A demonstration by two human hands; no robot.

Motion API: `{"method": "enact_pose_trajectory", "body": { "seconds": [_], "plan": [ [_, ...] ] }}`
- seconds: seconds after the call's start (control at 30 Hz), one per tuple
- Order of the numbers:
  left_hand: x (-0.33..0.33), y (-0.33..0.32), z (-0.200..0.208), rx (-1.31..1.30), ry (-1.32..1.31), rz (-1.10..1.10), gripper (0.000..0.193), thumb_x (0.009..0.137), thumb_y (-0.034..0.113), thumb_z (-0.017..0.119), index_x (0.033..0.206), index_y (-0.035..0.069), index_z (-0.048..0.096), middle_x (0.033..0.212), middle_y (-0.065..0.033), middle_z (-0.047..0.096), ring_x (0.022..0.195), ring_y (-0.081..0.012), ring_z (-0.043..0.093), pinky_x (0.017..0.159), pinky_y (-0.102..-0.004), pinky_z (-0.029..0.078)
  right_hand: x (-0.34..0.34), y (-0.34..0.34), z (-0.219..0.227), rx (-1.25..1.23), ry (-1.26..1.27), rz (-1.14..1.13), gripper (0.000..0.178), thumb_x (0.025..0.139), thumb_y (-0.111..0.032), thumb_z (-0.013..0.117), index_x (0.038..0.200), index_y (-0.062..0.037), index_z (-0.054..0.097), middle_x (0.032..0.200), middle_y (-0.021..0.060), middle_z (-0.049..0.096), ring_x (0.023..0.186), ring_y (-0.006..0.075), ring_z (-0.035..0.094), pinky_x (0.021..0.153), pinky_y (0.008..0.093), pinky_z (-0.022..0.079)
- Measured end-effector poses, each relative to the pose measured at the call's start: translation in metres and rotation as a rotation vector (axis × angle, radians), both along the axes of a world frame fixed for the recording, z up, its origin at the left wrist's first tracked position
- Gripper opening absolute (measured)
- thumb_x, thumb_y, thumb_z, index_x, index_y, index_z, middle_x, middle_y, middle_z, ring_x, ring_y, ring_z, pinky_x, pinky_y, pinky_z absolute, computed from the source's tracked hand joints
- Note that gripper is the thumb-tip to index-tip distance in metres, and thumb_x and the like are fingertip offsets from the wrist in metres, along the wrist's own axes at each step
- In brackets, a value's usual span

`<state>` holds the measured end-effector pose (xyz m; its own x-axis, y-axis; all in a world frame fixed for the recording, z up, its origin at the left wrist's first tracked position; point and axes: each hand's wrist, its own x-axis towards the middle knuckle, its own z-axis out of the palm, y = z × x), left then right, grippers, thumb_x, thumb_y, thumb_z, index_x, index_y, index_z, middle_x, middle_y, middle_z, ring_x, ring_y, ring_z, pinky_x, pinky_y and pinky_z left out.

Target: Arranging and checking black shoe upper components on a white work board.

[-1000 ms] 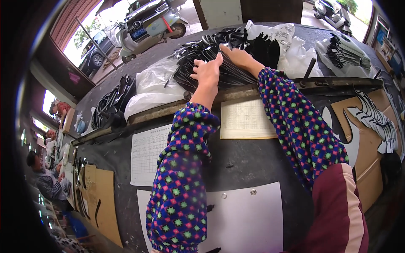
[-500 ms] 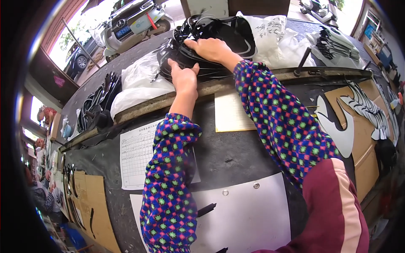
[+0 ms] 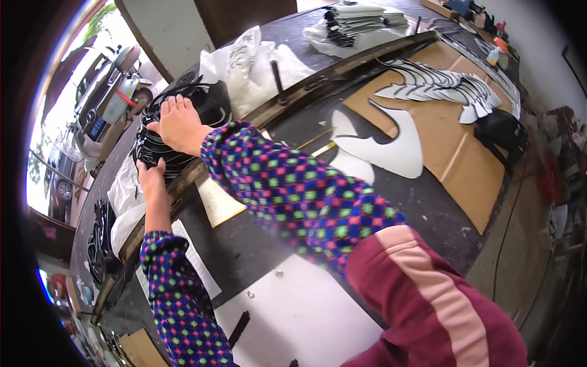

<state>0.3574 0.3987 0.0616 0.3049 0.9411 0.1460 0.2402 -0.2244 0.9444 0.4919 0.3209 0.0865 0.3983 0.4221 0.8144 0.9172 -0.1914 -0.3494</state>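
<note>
A heap of glossy black curved strips lies at the far left of the table, against a long raised bar. My right hand rests on top of it, palm down, fingers stretched out. Lower down, at the heap's near left edge, is my left hand, its thumb and forefinger apart; the other fingers are hard to make out. Both forearms wear blue patterned sleeves. White plastic bags lie beside the heap.
The raised bar with an upright black peg crosses the table. White cut pieces and cardboard with a fanned row of white shapes lie right. Paper sheets and a white board are nearer.
My view has swung to the right, so the heap and both hands now sit further left. My right hand has flattened out on the heap; the left stays at its near edge.
</note>
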Motion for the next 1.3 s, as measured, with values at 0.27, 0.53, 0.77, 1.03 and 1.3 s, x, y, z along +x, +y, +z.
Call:
{"method": "enact_pose_trajectory", "body": {
  "seconds": [0.27, 0.53, 0.77, 1.03, 1.3],
  "plan": [
    [-0.175, -0.215, 0.058, -0.122, 0.242, -0.435, 0.035, 0.095, 0.005, 0.060, 0.130, 0.000, 0.063, 0.118, -0.0057, 0.066, 0.094, -0.0106, 0.061, 0.080, -0.0233, 0.047, 0.062, -0.321, 0.014, -0.575, -0.151, 0.047, 0.024, 0.096, -0.028, 0.053, 0.087, -0.0075, 0.061, 0.082, 0.0126, 0.066, 0.072, 0.0297, 0.069, 0.056, 0.0458, 0.054],
    [-0.312, -0.397, 0.001, 0.286, 0.639, -0.380, 0.037, 0.090, -0.002, 0.063, 0.127, 0.002, 0.064, 0.133, -0.0163, 0.061, 0.123, -0.0293, 0.057, 0.097, -0.0357, 0.048, 0.078, -0.471, -0.074, -0.749, 0.018, -0.048, 0.072, 0.091, -0.049, 0.064, 0.134, 0.0062, 0.046, 0.129, 0.0293, 0.055, 0.124, 0.0426, 0.052, 0.106, 0.0452, 0.041],
    [-0.372, -0.427, -0.073, 0.620, 0.754, -0.109, 0.037, 0.085, 0.004, 0.072, 0.122, 0.001, 0.066, 0.128, -0.0167, 0.062, 0.121, -0.0350, 0.056, 0.101, -0.0427, 0.046, 0.073, -0.480, -0.059, -1.137, -0.043, -0.155, 0.058, 0.096, -0.041, 0.058, 0.134, 0.0013, 0.047, 0.125, 0.0236, 0.063, 0.107, 0.0374, 0.066, 0.086, 0.0478, 0.055],
    [-0.375, -0.432, -0.080, 0.789, 0.573, -0.086, 0.036, 0.075, -0.004, 0.073, 0.111, -0.001, 0.069, 0.113, -0.0111, 0.068, 0.104, -0.0286, 0.063, 0.089, -0.0376, 0.053, -0.033, -0.500, 0.043, -0.195, 1.009, 0.593, 0.047, 0.099, -0.033, 0.061, 0.140, -0.0108, 0.054, 0.116, 0.0064, 0.067, 0.107, 0.0133, 0.065, 0.090, 0.0301, 0.052],
    [-0.355, -0.417, -0.065, 0.839, 0.623, -0.227, 0.036, 0.083, 0.007, 0.070, 0.118, 0.001, 0.067, 0.125, -0.0084, 0.063, 0.110, -0.0248, 0.059, 0.092, -0.0378, 0.049, -0.094, -0.421, -0.024, -0.949, 1.132, 0.584, 0.038, 0.100, -0.041, 0.057, 0.122, -0.0109, 0.067, 0.104, 0.0007, 0.069, 0.099, 0.0139, 0.064, 0.083, 0.0288, 0.051]
  ]
}}
